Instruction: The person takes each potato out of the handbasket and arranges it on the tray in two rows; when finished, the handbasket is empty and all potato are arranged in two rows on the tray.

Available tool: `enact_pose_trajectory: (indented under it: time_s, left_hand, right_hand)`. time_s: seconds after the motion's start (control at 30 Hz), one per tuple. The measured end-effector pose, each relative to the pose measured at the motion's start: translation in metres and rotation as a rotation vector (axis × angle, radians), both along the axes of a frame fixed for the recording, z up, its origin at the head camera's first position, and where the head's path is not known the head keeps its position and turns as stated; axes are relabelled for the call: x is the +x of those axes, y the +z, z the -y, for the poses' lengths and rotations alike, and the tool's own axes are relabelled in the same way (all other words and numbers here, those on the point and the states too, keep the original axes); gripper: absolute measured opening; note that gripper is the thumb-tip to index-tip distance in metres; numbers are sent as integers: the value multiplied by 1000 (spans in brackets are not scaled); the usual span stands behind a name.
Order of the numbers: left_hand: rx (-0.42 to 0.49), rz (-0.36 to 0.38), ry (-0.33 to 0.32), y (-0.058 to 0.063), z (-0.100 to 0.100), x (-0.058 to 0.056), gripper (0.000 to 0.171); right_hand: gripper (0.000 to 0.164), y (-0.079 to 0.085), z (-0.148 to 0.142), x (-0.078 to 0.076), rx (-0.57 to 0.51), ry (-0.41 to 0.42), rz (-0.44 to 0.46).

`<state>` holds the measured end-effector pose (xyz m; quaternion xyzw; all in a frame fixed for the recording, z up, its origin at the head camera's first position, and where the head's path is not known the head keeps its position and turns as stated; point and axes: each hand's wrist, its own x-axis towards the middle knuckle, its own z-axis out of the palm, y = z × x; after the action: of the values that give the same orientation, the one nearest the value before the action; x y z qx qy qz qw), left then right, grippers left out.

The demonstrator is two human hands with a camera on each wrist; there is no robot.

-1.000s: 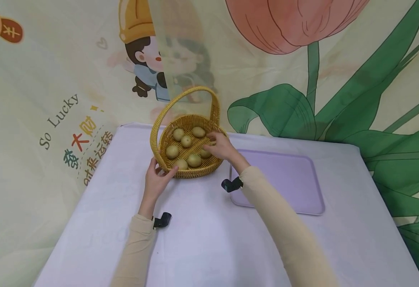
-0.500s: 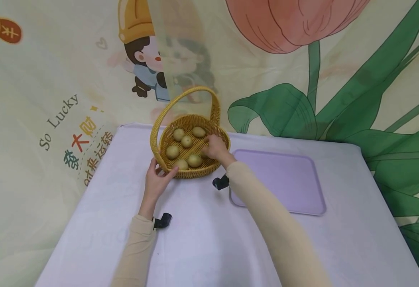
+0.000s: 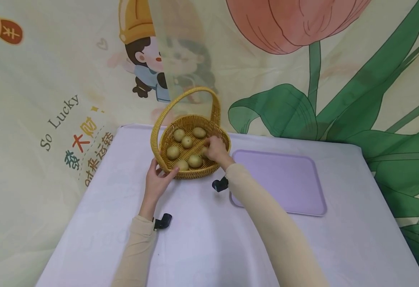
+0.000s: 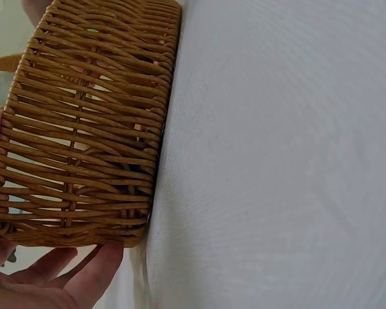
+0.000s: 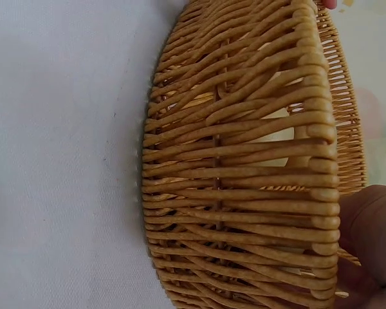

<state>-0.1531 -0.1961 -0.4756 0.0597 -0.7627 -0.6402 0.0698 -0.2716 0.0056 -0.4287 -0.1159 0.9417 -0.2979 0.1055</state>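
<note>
In the head view a yellow-brown wicker basket [image 3: 195, 174] with a tall arched handle holds several olive-tan, egg-shaped kiwis [image 3: 172, 152]. My left hand [image 3: 156, 184] grips the basket's near left side, thumb over the rim; the left wrist view shows its fingers [image 4: 100, 273] against the woven wall. Inside the basket, at the right, my right hand [image 3: 217, 149] has its fingers curled down around one kiwi [image 3: 204, 152], which is mostly hidden. In the right wrist view the basket wall [image 5: 244, 167] hides the fingertips, and only part of the hand [image 5: 376, 232] shows.
A shallow purple tray [image 3: 277, 181] lies on the white-covered table [image 3: 195, 239], right of the basket and partly behind my right sleeve. Behind the table hangs a printed cloth [image 3: 266, 79] with a tulip and cartoon figures.
My right hand has moved slightly left and down into the basket, and its fingers have closed around the kiwi at the right. My left hand and the basket have stayed put.
</note>
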Motion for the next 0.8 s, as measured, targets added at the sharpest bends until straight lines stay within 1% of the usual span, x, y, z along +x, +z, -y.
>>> enact_pose_trajectory:
  time_s: [0.03, 0.1, 0.2, 0.23, 0.4, 0.47, 0.53, 0.63, 0.7, 0.8]
  left_hand:
    - [-3, -2, 3, -5, 1, -2, 81]
    - [-12, -10, 7, -9, 1, -3, 82]
    - [-12, -16, 12, -10, 1, -3, 82]
    - [-10, -17, 11, -8, 1, -3, 82]
    - [5, -14, -5, 12, -2, 5, 81]
    - [1, -14, -7, 13, -2, 6, 81]
    - [-4, -20, -5, 6, 1, 3, 82]
    - [-18, -37, 3, -7, 3, -1, 82]
    - [-24, -51, 12, -12, 3, -3, 82]
    - [-35, -59, 17, -15, 3, -4, 81]
  right_hand:
    - [33, 0, -1, 0, -4, -1, 0]
    - [34, 1, -2, 1, -21, -5, 5]
    - [36, 3, -5, 2, -70, -10, 19]
    - [37, 3, -6, 2, -92, -9, 24]
    - [37, 6, -9, 2, -187, 20, 28]
    - [37, 8, -10, 3, -218, 36, 23]
    - [35, 11, -12, 4, -254, 44, 18]
    - [35, 17, -16, 6, -345, 36, 48]
    - [36, 22, -21, 8, -421, 26, 81]
    - [39, 28, -31, 11, -525, 20, 139]
